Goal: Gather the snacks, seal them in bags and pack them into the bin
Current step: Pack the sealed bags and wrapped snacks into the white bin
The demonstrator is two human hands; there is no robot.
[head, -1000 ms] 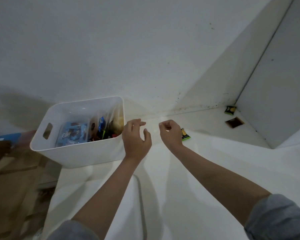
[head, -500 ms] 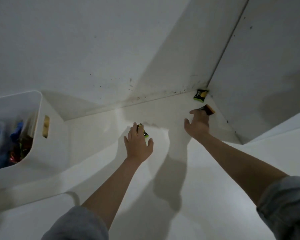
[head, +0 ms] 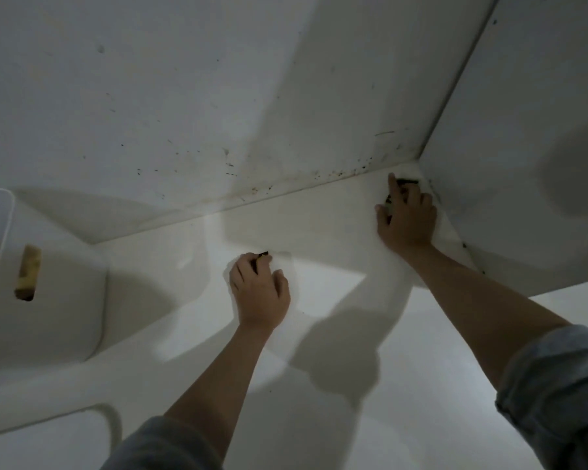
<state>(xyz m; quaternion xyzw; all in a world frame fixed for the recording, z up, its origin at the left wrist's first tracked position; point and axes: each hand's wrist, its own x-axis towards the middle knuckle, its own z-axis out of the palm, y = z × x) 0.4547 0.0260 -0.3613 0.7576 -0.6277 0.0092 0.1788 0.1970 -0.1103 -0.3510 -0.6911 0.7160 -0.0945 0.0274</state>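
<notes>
The view now sits further to the right than a moment ago: the white bin (head: 45, 283) is only partly in sight at the left edge, with its handle cut-out turned toward the camera, and what is inside it can no longer be seen.

Nearest to the camera, the left hand (head: 260, 291) lies on the white tabletop (head: 336, 418) in the middle. Half a second ago its fingers were only arriving at the small green-and-black snack; now they are curled over it, and just a dark corner of that snack (head: 262, 254) shows past the fingertips. The grip looks closed on the packet, though it is not lifted yet as far as I can judge.

Further away, the right hand (head: 406, 215) has moved deeper into the far right corner, where the tabletop meets the two walls. Earlier it was touching the brown packet, and a green packet lay beyond it. Now it covers that place. A dark snack piece (head: 407, 182) shows at the tip of the index finger, and another dark edge shows under the palm. The fingers are bent over these, but I cannot tell whether the grip really holds both of them or only presses them down.

In my judgement this is the gathering step for the last loose snacks: once lifted, they should still be sealed in a bag, then carried left to the bin.
</notes>
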